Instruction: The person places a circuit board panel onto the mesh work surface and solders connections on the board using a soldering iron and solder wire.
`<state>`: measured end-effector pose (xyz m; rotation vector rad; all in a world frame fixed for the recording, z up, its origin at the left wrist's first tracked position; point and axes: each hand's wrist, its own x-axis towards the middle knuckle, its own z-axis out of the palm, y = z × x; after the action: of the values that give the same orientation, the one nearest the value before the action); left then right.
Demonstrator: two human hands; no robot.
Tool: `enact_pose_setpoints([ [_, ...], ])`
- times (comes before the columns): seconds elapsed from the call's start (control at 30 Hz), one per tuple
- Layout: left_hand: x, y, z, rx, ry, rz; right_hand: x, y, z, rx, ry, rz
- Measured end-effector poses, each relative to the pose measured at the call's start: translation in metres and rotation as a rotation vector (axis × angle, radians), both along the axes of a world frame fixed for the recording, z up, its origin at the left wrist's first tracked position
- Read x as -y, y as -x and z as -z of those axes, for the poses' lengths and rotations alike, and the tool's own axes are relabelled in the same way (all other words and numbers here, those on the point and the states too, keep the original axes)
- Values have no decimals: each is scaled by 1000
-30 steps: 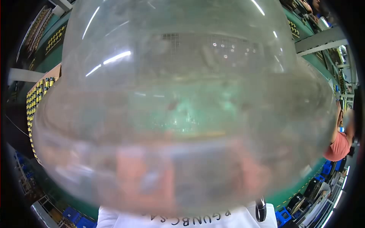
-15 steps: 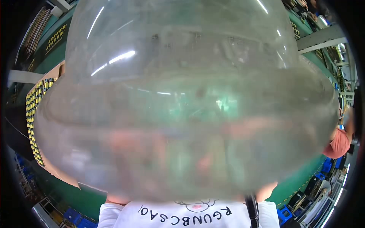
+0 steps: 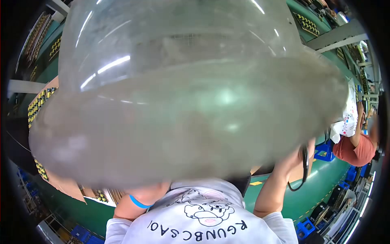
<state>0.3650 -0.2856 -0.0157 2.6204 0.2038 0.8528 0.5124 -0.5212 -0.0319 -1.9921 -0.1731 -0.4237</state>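
A large translucent, cloudy plastic object (image 3: 183, 122) fills most of the head view, its rounded lower edge close to the camera. At its lower left edge, my left hand (image 3: 156, 192) shows only as a little skin past a blue band (image 3: 139, 202); the fingers are hidden. My right hand (image 3: 298, 156) is mostly covered at the lower right edge, beside a black looped strap (image 3: 305, 166). Its fingers cannot be made out. Whether either hand holds anything is hidden. Below is my white shirt (image 3: 203, 221) with printed letters and a drawing.
A cardboard box (image 3: 67, 188) with rows of yellow and black cylinders (image 3: 38, 103) is at the left. A person in a red shirt (image 3: 355, 150) works at the right by a white patterned bag (image 3: 349, 116). Blue stools (image 3: 324, 152) and a grey beam (image 3: 337, 36) are there too.
The translucent object has shifted up and left and tilted, uncovering more of my shirt and both arms. The white patterned bag and a blue stool now show at the right.
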Motion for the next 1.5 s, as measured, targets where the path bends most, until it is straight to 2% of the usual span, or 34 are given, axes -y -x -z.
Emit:
enact_pose_setpoints([
  [0.03, 0, -3, -2, 0, -1, 39, 1, 0, 3, 43, -80, 62],
  [0.07, 1, -5, -3, 0, -1, 79, 1, -1, -3, -14, 7, 12],
  [0.1, 1, -5, -2, -2, -1, 77, 0, -1, -3, -58, -16, -7],
  [0.17, 3, -5, 0, -12, 13, 97, -1, 1, -2, -1, -29, 3],
  [0.4, 6, -12, -3, -6, 11, 15, -6, 8, -10, 86, -109, 14],
  [0.57, 5, -9, -6, 14, 35, 90, -2, 22, -13, 92, -157, -33],
  [0.63, 4, -8, -4, 27, 29, 99, -5, 35, -15, 130, -279, -192],
  [0.67, 3, -7, -4, 39, 24, 107, -4, 46, -23, -8, -250, -282],
  [0.77, 3, -7, -2, 44, 38, 104, -12, 48, -25, -3, -192, -478],
  [0.9, 4, -7, -1, 49, 43, 107, -21, 41, -22, 16, -140, -556],
  [1.5, -3, -7, 6, 100, 26, 103, -24, 42, -13, 93, -180, -544],
])
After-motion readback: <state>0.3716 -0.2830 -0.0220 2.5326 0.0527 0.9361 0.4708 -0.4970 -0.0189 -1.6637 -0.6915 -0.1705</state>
